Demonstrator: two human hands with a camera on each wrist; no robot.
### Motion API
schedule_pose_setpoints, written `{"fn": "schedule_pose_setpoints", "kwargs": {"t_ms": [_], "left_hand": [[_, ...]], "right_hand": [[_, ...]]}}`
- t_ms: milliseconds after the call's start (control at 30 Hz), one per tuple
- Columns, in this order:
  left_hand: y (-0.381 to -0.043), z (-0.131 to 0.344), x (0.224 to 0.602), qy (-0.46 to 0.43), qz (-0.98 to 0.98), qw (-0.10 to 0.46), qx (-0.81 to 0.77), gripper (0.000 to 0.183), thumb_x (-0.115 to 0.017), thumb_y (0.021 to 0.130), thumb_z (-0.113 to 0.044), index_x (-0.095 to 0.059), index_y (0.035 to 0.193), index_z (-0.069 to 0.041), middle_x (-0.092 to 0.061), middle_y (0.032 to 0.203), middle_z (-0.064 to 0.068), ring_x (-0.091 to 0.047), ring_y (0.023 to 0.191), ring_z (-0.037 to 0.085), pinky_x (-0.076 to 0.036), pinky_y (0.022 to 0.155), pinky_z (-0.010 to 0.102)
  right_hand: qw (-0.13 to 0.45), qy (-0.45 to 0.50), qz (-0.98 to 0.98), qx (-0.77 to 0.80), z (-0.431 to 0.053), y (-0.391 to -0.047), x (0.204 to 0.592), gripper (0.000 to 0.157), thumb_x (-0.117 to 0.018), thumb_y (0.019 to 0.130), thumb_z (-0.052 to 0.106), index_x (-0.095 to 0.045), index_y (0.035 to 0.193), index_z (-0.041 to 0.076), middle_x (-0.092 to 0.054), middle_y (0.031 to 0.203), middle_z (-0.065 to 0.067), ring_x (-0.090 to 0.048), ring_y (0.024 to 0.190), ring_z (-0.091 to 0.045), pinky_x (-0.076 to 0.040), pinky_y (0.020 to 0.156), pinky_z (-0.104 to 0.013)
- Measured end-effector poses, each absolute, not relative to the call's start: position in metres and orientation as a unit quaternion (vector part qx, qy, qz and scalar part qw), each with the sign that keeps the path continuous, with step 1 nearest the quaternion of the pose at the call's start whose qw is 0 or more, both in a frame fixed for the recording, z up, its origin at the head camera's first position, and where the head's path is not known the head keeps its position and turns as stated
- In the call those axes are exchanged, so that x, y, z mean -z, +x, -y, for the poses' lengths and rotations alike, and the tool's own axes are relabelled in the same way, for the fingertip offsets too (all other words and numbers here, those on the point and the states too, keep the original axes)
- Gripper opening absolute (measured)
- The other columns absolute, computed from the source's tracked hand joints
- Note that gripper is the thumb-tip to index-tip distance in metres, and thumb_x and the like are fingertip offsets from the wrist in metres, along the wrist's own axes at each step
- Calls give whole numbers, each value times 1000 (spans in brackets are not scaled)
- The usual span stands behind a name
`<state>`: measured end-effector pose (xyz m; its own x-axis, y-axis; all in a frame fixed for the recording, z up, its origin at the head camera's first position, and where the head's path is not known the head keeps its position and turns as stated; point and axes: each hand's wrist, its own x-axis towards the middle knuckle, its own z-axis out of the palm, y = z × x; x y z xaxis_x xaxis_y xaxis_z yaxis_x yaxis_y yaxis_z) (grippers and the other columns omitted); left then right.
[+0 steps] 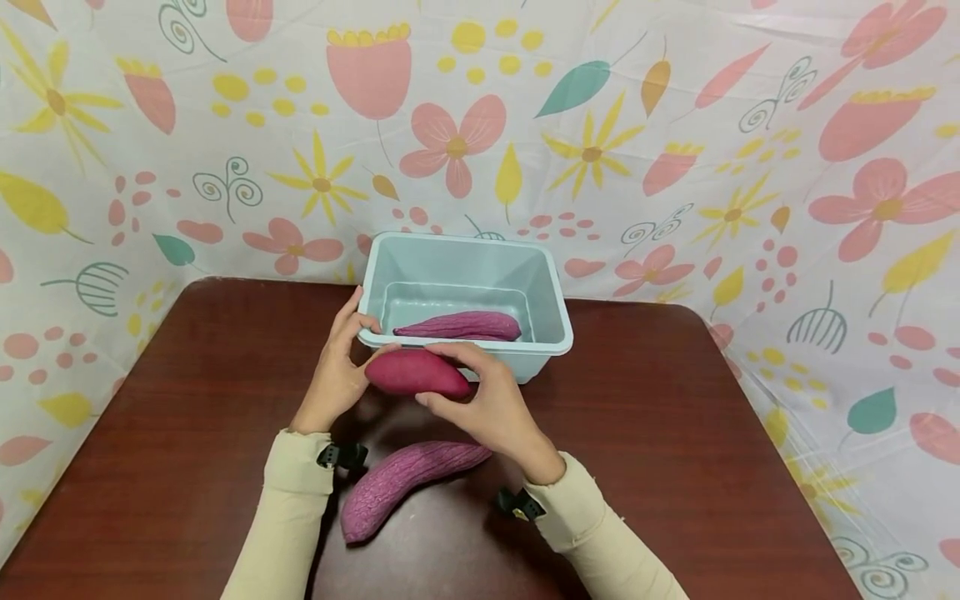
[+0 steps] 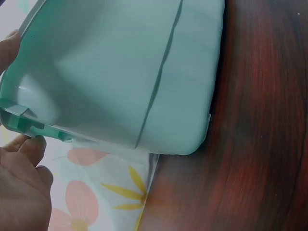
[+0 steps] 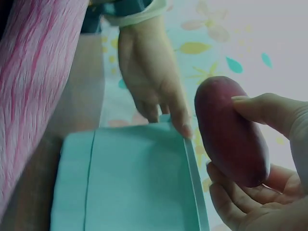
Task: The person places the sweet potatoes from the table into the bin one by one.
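- As the left hand (image 1: 334, 380) grips a rectangular pale-blue plastic tub (image 1: 534, 363), the right hand (image 1: 497, 408) holds a smooth crimson oval tuber (image 1: 408, 372) nearby.
- Curved, wrinkled purple gourd (image 1: 401, 483) on the brown bench (image 1: 660, 400).

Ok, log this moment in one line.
left hand: grips bin; right hand: holds red tuber; in bin: purple vegetable; on table: another purple vegetable

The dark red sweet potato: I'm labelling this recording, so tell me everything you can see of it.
The sweet potato is deep red, smooth-skinned and elongated, plump in the middle with narrower ends, and looks whole. The right hand holds it off the table between thumb and fingers, near the front of the bin. In the head view its right end sits slightly lower. The right wrist view shows it apart from the left hand.
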<state>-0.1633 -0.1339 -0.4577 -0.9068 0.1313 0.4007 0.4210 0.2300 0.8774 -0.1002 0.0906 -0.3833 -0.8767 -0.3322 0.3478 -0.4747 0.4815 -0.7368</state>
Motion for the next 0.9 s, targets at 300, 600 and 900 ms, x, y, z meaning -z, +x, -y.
{"fn": "schedule_pose_setpoints", "kwargs": {"t_ms": [300,600,900], "left_hand": [[-166,136,457,-192,776,126,588,20,-68,93,-5,-55,106,-11,-18,169,1,-21,156,30,-34,108,60],[-166,134,461,-194,775,123,589,21,-71,94,-14,-59,111,-15,-17,170,-1,-20,157,27,-31,115,63],[-164,135,457,-175,781,124,587,24,-74,93,-21,-54,103,-13,-18,170,-1,-18,157,25,-29,115,65]], "right_hand": [[90,226,843,-480,-88,-117,378,51,-85,81,21,-66,129,25,-69,123,6,-64,111,-9,-53,89,-27],[113,214,841,-484,-87,-135,375,50,-86,80,19,-68,127,17,-72,121,-1,-69,104,-13,-55,91,-37],[106,210,845,-480,-84,-161,374,51,-86,81,19,-67,128,17,-74,117,-6,-69,100,-17,-57,83,-33]]}}
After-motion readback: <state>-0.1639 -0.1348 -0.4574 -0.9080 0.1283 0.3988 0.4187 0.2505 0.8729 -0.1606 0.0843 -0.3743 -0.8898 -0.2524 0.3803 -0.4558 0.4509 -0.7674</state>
